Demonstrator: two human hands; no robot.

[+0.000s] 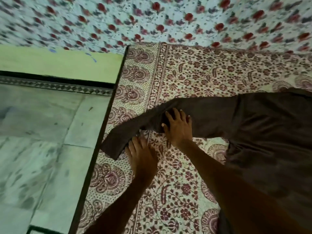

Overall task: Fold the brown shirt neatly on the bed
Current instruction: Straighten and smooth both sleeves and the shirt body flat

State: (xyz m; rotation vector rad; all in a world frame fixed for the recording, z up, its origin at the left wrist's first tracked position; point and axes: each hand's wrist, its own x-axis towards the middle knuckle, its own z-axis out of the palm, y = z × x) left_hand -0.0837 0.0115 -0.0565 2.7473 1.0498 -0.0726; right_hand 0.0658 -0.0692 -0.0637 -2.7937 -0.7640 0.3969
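Head view, left to right. A tiled floor (42,132) is seen at the far left, bounded by the dark bed frame (104,119). The bed (194,73) is covered by a cream spread with maroon paisley print; a pale floral cloth (152,19) with red flowers is seen above it, blurred.

The brown shirt (270,132) is laid flat on the bed, its body at the right. One long sleeve (207,110) is stretched out leftward, and the cuff (111,147) is brought almost to the bed frame. The sleeve is judged to be laid out and flattened so it can be folded back across the body cleanly.

The left hand (141,156) is placed just below the cuff end with its fingers (135,142) extended and loosely together, tips touching the sleeve's lower edge. Nothing is gripped. Whether the tips are tucked under the cloth cannot be told.

The right hand (178,129) is pressed palm-down on the sleeve's mid part, fingers spread wide and straight; the cloth is pinned, not pinched. A small wrinkle is seen bunched by its thumb.

The hands are kept near each other but apart. Folding is judged barely begun: sleeve unfolded, body spread out.
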